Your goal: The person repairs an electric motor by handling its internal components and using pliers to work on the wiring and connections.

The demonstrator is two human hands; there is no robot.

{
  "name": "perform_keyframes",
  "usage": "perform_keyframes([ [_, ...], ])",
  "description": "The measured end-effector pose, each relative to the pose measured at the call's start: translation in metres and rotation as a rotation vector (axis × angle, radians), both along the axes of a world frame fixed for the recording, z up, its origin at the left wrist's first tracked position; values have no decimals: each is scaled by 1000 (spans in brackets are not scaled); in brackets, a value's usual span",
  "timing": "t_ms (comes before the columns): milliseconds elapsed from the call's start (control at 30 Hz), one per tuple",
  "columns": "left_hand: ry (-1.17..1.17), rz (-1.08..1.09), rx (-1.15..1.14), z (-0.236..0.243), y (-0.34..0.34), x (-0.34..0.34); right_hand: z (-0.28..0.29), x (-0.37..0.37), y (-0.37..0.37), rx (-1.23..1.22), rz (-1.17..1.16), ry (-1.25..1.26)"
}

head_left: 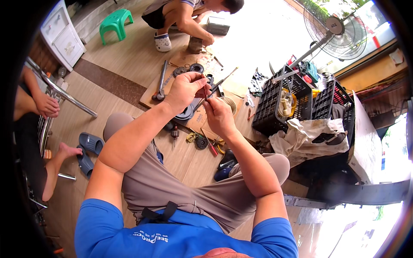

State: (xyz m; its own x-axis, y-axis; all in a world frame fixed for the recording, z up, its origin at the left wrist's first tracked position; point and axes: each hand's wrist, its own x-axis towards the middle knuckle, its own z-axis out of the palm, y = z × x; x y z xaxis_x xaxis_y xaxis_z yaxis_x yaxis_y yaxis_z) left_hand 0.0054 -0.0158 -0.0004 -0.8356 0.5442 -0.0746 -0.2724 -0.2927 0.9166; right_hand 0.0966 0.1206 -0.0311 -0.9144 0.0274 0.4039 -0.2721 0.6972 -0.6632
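The thin dark piece (206, 93) is held up in the air between the left hand (187, 91) and the right hand (220, 115), above the board (150, 93) on the floor (183, 161). The left grip is closed to a pinch, thumb and fingertips meeting around its upper end; the right grip is nearly closed too, fingertips bunched on the lower end. How deep each end sits between the fingers cannot be told, since the fingers hide most of it.

The piece looks slim enough to weigh very little, and probably stiff, though its material is not clear. Being so small, it would be easy to drop or to lose among the parts below, and any grease on it would make it slippery. The tips of thumb and forefinger suit it best, one pinch near each end, with only light pressure in case it is brittle.

Around and below the hands lie a hammer (162, 79), a black ring (196, 65) and a pale ribbed wheel (229, 104); the hammer, with its metal head, looks far heavier.
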Motion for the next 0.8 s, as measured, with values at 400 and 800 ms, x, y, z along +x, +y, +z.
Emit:
perform_keyframes([
  [400, -63, -60, -17, -7, -4, -11, 1, 0, 1, 64, 52, 2],
  [800, -14, -23, 27, 2, -4, -6, -1, 2, 0, 14, 70, 62],
])
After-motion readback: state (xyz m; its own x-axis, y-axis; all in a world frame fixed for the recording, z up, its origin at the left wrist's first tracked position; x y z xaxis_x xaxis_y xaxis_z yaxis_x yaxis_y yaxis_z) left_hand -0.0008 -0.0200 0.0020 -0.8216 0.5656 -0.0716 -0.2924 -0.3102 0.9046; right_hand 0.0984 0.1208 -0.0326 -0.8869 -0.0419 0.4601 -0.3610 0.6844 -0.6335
